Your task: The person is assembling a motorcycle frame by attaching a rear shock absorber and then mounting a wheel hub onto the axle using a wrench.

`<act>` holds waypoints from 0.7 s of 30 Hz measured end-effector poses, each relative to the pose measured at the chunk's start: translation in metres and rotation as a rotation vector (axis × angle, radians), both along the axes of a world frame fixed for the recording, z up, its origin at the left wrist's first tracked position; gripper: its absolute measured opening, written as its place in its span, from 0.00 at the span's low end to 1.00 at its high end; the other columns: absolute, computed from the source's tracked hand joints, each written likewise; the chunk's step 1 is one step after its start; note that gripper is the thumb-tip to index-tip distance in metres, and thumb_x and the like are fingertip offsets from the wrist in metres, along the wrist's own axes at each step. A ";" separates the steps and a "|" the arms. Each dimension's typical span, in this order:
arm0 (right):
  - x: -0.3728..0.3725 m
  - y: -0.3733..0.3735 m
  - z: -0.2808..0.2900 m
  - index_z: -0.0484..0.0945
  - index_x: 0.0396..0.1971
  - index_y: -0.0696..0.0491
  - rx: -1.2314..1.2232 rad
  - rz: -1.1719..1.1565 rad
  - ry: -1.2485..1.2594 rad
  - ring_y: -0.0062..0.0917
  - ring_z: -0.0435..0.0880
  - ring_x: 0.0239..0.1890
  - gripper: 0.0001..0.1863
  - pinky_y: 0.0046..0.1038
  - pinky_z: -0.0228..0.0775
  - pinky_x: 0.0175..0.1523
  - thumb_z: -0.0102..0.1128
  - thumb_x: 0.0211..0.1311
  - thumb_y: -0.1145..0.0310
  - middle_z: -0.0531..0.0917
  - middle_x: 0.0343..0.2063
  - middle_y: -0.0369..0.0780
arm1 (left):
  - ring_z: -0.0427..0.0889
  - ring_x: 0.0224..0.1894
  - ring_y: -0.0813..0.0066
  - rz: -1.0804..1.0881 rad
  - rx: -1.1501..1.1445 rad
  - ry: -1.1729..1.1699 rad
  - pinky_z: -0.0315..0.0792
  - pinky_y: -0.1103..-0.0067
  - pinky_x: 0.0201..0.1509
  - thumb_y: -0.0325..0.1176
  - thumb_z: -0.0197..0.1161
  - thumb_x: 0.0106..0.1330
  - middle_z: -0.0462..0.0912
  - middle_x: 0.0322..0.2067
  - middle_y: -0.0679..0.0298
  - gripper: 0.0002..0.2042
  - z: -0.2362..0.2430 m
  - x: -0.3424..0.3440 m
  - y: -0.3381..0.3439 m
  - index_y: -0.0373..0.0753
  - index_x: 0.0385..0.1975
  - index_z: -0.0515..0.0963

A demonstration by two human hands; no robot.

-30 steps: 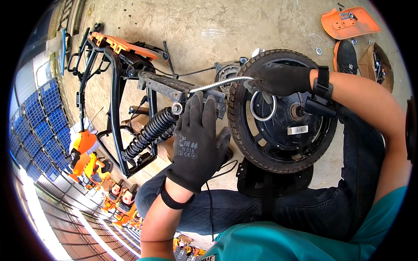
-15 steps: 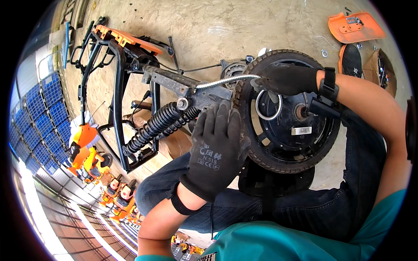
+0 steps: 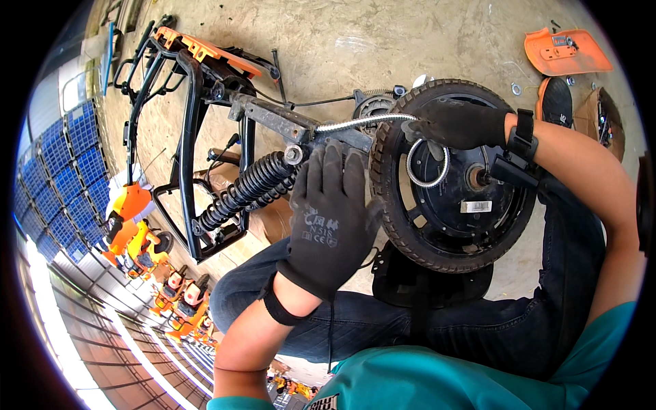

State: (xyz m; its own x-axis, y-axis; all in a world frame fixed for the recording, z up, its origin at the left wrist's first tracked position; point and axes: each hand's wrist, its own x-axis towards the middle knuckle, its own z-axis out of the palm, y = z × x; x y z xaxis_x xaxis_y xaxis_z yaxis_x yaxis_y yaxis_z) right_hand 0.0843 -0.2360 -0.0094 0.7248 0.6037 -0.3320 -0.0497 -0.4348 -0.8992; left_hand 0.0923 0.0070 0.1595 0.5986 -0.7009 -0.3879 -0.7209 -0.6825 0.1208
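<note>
A black frame (image 3: 188, 130) with orange panels lies on the ground, and its grey metal swingarm (image 3: 277, 123) reaches toward a wheel (image 3: 471, 236) with a knobbly tyre. My gloved right hand (image 3: 458, 125), over the wheel's upper part, is closed around a silver metal-sheathed cable (image 3: 365, 121). The cable runs left along the swingarm and hangs in a loop over the hub. My gloved left hand (image 3: 328, 222) lies flat, back up and fingers stretched, with its fingertips at the swingarm's lower edge beside the coil-spring shocks (image 3: 249, 181). Whatever is under that palm is hidden.
An orange fender-like panel (image 3: 567, 51) lies at the far right, near a shoe (image 3: 555, 102) and a cardboard box (image 3: 594, 123). A round metal part (image 3: 376, 106) sits behind the tyre. Blue crates (image 3: 58, 181) and several orange vehicles (image 3: 178, 294) stand at left.
My left hand has shifted slightly left along the swingarm, still flat. The right hand keeps its hold on the cable. The whole view has moved a little.
</note>
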 end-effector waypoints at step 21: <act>0.005 0.001 0.007 0.78 0.38 0.61 0.025 -0.015 0.125 0.34 0.83 0.30 0.12 0.35 0.74 0.41 0.47 0.72 0.69 0.83 0.29 0.47 | 0.70 0.60 0.43 0.053 -0.054 -0.002 0.66 0.57 0.62 0.40 0.68 0.58 0.69 0.58 0.41 0.35 -0.009 0.015 -0.001 0.24 0.60 0.64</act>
State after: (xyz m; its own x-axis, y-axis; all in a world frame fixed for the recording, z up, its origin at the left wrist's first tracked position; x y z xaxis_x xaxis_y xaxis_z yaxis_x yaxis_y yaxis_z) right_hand 0.0891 -0.2350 -0.0026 0.6877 0.6022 -0.4055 -0.1685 -0.4109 -0.8960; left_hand 0.1075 0.0063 0.1505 0.6362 -0.6881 -0.3490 -0.6842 -0.7122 0.1570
